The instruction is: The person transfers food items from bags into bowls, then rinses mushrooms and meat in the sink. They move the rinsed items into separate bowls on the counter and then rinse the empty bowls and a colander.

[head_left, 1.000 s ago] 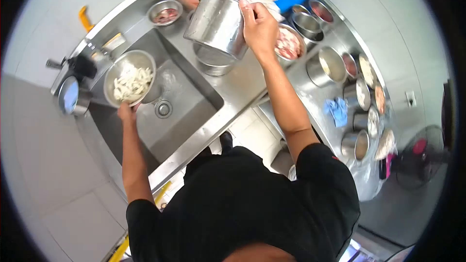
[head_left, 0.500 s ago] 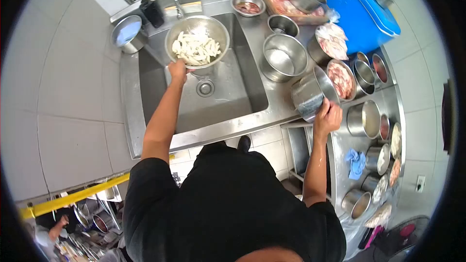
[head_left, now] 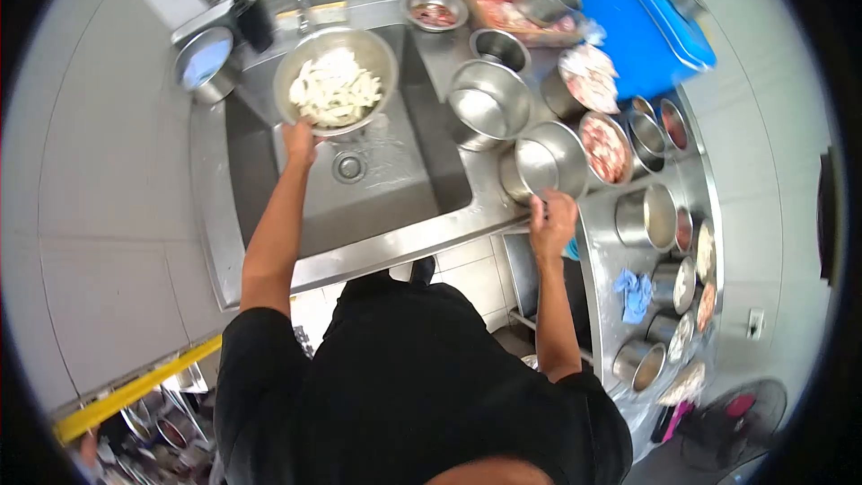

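Note:
My left hand [head_left: 299, 142] is closed on the near rim of a wide metal bowl [head_left: 382, 57] above the sink [head_left: 395, 175]. White, strip-like pieces of food [head_left: 337, 92] lie in that bowl. On the right, the fingers of my right hand [head_left: 555, 220] are wrapped over the near rim of a deep steel pot [head_left: 567, 154] at the counter's front edge. Bare metal shows inside this pot. Right behind it is another steel pot [head_left: 492, 101], and a bowl of raw meat [head_left: 605, 149] sits close on its right.
A faucet [head_left: 302, 4] rises behind the sink, with a metal container [head_left: 206, 63] at its left corner. Back right are a blue cooler [head_left: 642, 22] and a meat tray [head_left: 496, 11]. Several pots and a blue cloth [head_left: 635, 295] line the right counter. A fan [head_left: 736, 418] is lower right.
My right hand has brought the deep pot from a tilt to nearly upright on the counter. The left hand keeps its grip on the bowl. The whole view has shifted slightly.

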A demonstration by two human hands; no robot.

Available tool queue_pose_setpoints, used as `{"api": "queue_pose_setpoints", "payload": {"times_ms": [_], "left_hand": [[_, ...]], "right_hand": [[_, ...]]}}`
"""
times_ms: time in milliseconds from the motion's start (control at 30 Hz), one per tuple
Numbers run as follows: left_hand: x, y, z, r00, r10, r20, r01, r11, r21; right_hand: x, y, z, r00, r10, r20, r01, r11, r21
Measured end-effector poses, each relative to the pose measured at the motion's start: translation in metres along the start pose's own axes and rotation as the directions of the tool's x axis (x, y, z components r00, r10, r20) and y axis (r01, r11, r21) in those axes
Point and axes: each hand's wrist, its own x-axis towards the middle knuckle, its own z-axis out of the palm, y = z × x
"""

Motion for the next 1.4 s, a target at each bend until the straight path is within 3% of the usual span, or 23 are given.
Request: {"api": "queue_pose_setpoints", "payload": {"times_ms": [67,133,167,233,367,467,567,600,667,767,800,867,900,967,1000,1067,1100,1133,1200,1233,1267,1333,1400], "left_hand": [[-0.004,0.001,0.004,0.992,0.043,-0.117,-0.044,0.999,-0.005],[0.005,-0.004,0.002,0.988,0.063,-0.138,-0.065,0.998,-0.012],[0.010,-0.008,-0.002,0.990,0.070,-0.122,-0.072,0.997,-0.015],[0.022,-0.017,-0.009,0.993,0.083,-0.087,-0.085,0.996,-0.015],[0.017,-0.012,-0.010,0.999,-0.008,-0.042,0.006,0.999,-0.044],[0.040,-0.015,-0.042,0.995,-0.093,0.023,0.096,0.976,-0.195],[0.044,0.000,-0.043,0.992,-0.120,0.047,0.126,0.978,-0.167],[0.043,0.010,-0.039,0.994,-0.104,0.044,0.109,0.985,-0.136],[0.040,0.032,-0.035,0.996,-0.082,0.038,0.085,0.993,-0.083],[0.029,0.061,-0.022,0.994,-0.094,0.057,0.095,0.995,-0.007],[0.022,0.070,-0.016,0.988,-0.119,0.094,0.118,0.993,0.015],[0.008,0.080,-0.003,0.981,-0.142,0.135,0.137,0.990,0.047],[0.000,0.083,0.003,0.968,-0.180,0.176,0.168,0.982,0.081],[-0.014,0.084,0.018,0.959,-0.209,0.192,0.190,0.975,0.113],[-0.020,0.085,0.026,0.954,-0.223,0.200,0.200,0.971,0.129],[-0.029,0.076,0.039,0.907,-0.283,0.311,0.259,0.959,0.117],[-0.037,0.077,0.049,0.890,-0.298,0.346,0.278,0.955,0.106],[-0.046,0.078,0.059,0.871,-0.312,0.380,0.298,0.950,0.097],[-0.069,0.085,0.085,0.868,-0.318,0.381,0.286,0.948,0.138],[-0.080,0.086,0.096,0.869,-0.319,0.379,0.282,0.947,0.150],[-0.090,0.088,0.108,0.869,-0.320,0.378,0.278,0.947,0.162],[-0.109,0.090,0.128,0.863,-0.293,0.411,0.245,0.955,0.167],[-0.121,0.088,0.145,0.860,-0.294,0.417,0.237,0.954,0.183]], "right_hand": [[0.012,-0.011,-0.002,0.998,0.062,-0.021,-0.062,0.998,-0.001],[0.031,-0.022,-0.007,0.956,0.240,-0.170,-0.246,0.969,-0.017],[0.045,-0.030,-0.002,0.960,0.228,-0.164,-0.233,0.972,-0.012],[0.078,-0.052,0.013,0.955,0.297,0.016,-0.293,0.929,0.228],[0.147,-0.109,0.083,0.964,0.160,0.213,-0.239,0.874,0.423],[0.175,-0.126,0.141,0.942,0.015,0.335,-0.186,0.854,0.486],[0.191,-0.131,0.149,0.945,0.049,0.323,-0.201,0.865,0.459],[0.199,-0.129,0.140,0.933,0.149,0.328,-0.286,0.861,0.421],[0.208,-0.076,0.154,0.988,0.133,0.079,-0.149,0.953,0.262],[0.235,0.002,0.168,0.944,0.327,0.033,-0.324,0.943,-0.079],[0.243,0.025,0.177,0.940,0.341,0.026,-0.338,0.938,-0.080],[0.256,0.062,0.192,0.691,0.633,0.348,-0.537,0.772,-0.340],[0.256,0.075,0.197,0.687,0.639,0.346,-0.547,0.768,-0.334],[0.251,0.094,0.209,0.357,0.624,0.696,-0.714,0.662,-0.228],[0.246,0.106,0.220,0.356,0.622,0.697,-0.718,0.660,-0.222],[0.238,0.125,0.238,0.508,0.568,0.647,-0.753,0.658,0.013],[0.244,0.112,0.218,0.465,0.604,0.648,-0.820,0.569,0.058],[0.247,0.109,0.207,0.466,0.606,0.645,-0.824,0.563,0.065],[0.249,0.109,0.191,0.605,0.626,0.492,-0.770,0.617,0.162],[0.247,0.114,0.193,0.635,0.649,0.420,-0.772,0.514,0.373],[0.248,0.123,0.190,0.637,0.649,0.417,-0.771,0.514,0.377],[0.261,0.131,0.168,0.801,0.560,0.211,-0.590,0.684,0.429],[0.274,0.138,0.147,0.813,0.558,0.165,-0.541,0.620,0.568]]}}
